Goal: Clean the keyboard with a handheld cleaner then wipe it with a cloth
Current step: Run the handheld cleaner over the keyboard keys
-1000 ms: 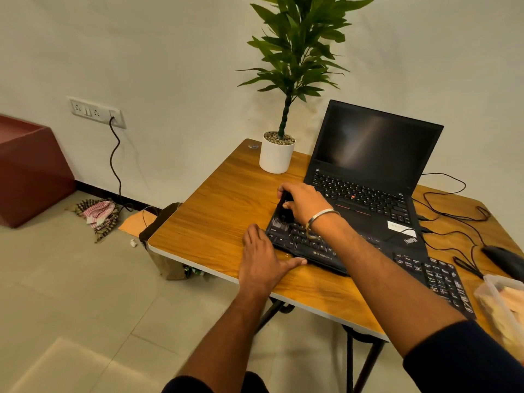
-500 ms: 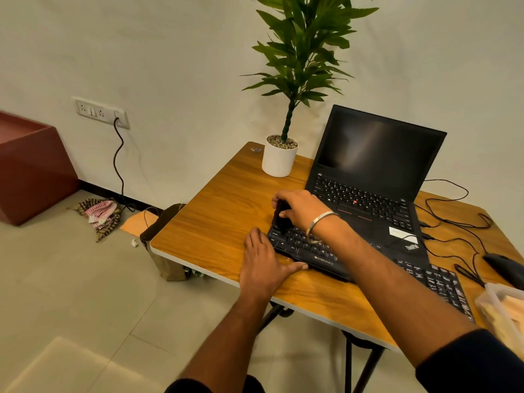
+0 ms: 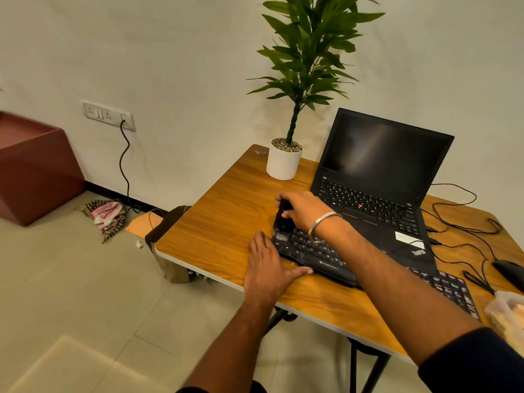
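The right hand (image 3: 304,212) gripped a black handheld cleaner (image 3: 282,222), its bristled end resting on the left end of the Zebronics keyboard (image 3: 326,258). The left hand (image 3: 269,268) lay flat, fingers straight, on the wooden table (image 3: 221,217), touching the keyboard's near-left corner.

We've got a table (image 3: 226,222) with a warm wood-grain top, smooth with a slight sheen and a pale edge band. The keyboard (image 3: 326,258) looks like matt black plastic, same as the handheld cleaner (image 3: 282,219), which ends in pale bristles. Laptop (image 3: 377,194) shell is matt black too, but its screen is glossy. Plant pot (image 3: 283,164) is smooth matt white, gravel on top. Bracelet (image 3: 323,221) looks like shiny metal.
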